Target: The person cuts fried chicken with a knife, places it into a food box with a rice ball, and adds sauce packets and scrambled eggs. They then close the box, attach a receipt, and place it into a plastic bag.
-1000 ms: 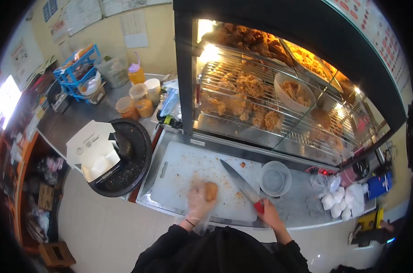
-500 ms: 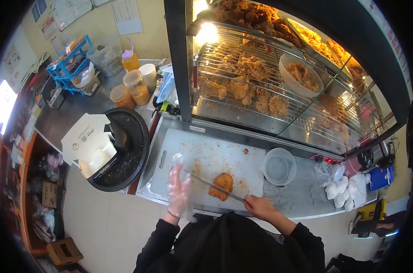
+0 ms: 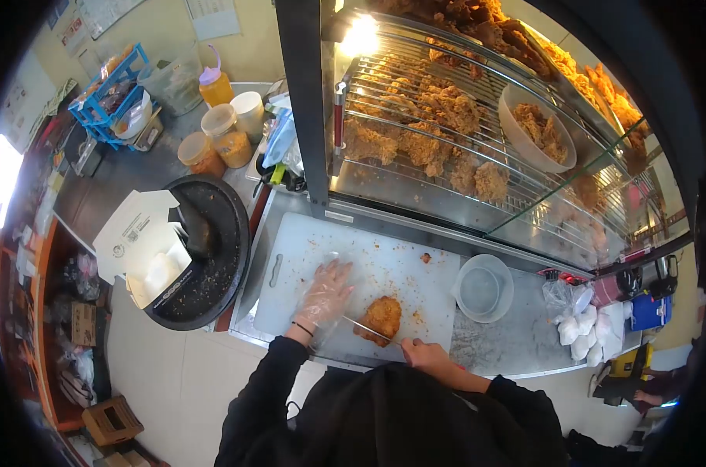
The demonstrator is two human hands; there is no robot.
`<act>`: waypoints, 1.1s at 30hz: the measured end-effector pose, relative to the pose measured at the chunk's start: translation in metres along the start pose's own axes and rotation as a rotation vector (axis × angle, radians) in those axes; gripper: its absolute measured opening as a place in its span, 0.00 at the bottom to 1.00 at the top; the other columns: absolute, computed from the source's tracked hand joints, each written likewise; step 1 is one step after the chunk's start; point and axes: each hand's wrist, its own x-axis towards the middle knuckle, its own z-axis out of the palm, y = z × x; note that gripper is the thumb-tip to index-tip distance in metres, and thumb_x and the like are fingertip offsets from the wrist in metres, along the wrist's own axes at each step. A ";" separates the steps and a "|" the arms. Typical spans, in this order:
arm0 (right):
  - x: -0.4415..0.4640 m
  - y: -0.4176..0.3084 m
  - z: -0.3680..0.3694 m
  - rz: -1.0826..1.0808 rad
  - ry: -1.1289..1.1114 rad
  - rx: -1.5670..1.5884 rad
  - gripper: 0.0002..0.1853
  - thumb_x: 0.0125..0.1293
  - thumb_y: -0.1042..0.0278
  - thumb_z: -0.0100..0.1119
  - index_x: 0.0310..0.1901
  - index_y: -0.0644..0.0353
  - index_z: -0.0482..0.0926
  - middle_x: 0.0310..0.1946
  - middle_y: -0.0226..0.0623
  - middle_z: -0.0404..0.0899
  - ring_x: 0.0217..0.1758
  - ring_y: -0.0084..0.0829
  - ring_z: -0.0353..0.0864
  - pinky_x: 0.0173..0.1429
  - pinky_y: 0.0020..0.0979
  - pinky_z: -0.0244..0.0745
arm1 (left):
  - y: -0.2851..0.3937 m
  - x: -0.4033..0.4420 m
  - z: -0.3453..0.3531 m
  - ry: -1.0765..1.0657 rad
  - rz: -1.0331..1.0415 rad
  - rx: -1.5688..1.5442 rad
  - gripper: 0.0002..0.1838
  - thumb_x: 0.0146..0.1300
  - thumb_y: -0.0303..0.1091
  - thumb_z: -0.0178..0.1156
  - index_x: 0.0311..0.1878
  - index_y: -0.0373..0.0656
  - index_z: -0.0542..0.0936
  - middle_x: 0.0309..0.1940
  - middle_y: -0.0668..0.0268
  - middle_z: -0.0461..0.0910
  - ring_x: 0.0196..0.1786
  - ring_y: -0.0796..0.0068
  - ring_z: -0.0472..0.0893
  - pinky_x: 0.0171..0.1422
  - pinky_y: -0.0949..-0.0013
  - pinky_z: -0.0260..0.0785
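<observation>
A golden piece of fried chicken (image 3: pixel 383 314) lies on the white cutting board (image 3: pixel 287 245), with crumbs scattered around it. My right hand (image 3: pixel 429 360) is closed on the handle of a knife (image 3: pixel 364 327). The blade slants along the near side of the chicken; whether it is cutting in, I cannot tell. In a clear plastic glove, my left hand (image 3: pixel 327 294) is spread over the board to the left of the chicken, apart from it. It holds nothing.
A lit glass cabinet (image 3: pixel 415 214) with fried chicken on racks stands behind the board. To the right sits a clear round tub (image 3: pixel 483 288). At left, an open paper box (image 3: pixel 139 233) rests on a black round tray (image 3: pixel 228 268). Sauce containers (image 3: pixel 201 154) stand beyond.
My left hand has moved forward and right over the board, fingers spread. My right hand has shifted slightly left and nearer, bringing the blade to the chicken's near side.
</observation>
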 end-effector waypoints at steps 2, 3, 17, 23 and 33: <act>0.001 -0.003 0.003 0.020 -0.002 0.016 0.07 0.55 0.67 0.46 0.36 0.58 0.64 0.22 0.44 0.71 0.18 0.44 0.74 0.20 0.42 0.69 | -0.003 -0.001 0.000 0.008 -0.002 0.013 0.29 0.62 0.44 0.43 0.63 0.41 0.55 0.60 0.49 0.57 0.66 0.57 0.53 0.69 0.57 0.39; 0.002 -0.005 -0.002 0.038 -0.004 0.014 0.08 0.56 0.67 0.46 0.36 0.57 0.64 0.22 0.44 0.71 0.18 0.44 0.74 0.21 0.42 0.69 | -0.002 0.000 -0.002 0.026 0.014 0.023 0.28 0.62 0.44 0.43 0.63 0.41 0.55 0.60 0.49 0.58 0.66 0.57 0.53 0.69 0.57 0.39; -0.004 -0.020 -0.029 0.071 0.095 -0.069 0.09 0.62 0.61 0.43 0.37 0.56 0.65 0.21 0.42 0.73 0.21 0.45 0.75 0.22 0.43 0.70 | 0.017 0.009 -0.041 0.082 0.148 0.080 0.30 0.61 0.47 0.43 0.63 0.40 0.55 0.59 0.47 0.58 0.64 0.54 0.55 0.68 0.55 0.41; -0.002 -0.010 -0.029 0.114 0.024 -0.078 0.07 0.60 0.63 0.44 0.34 0.57 0.65 0.22 0.42 0.73 0.20 0.45 0.75 0.21 0.42 0.70 | 0.011 0.018 -0.009 0.018 0.137 0.068 0.30 0.62 0.47 0.43 0.63 0.40 0.55 0.58 0.47 0.59 0.64 0.54 0.55 0.68 0.55 0.42; 0.020 0.001 -0.002 0.106 -0.003 -0.094 0.06 0.59 0.65 0.44 0.35 0.57 0.65 0.24 0.42 0.72 0.22 0.45 0.75 0.24 0.42 0.70 | -0.008 0.016 -0.004 0.026 0.083 0.070 0.29 0.63 0.47 0.41 0.63 0.39 0.55 0.58 0.46 0.59 0.64 0.53 0.56 0.68 0.57 0.43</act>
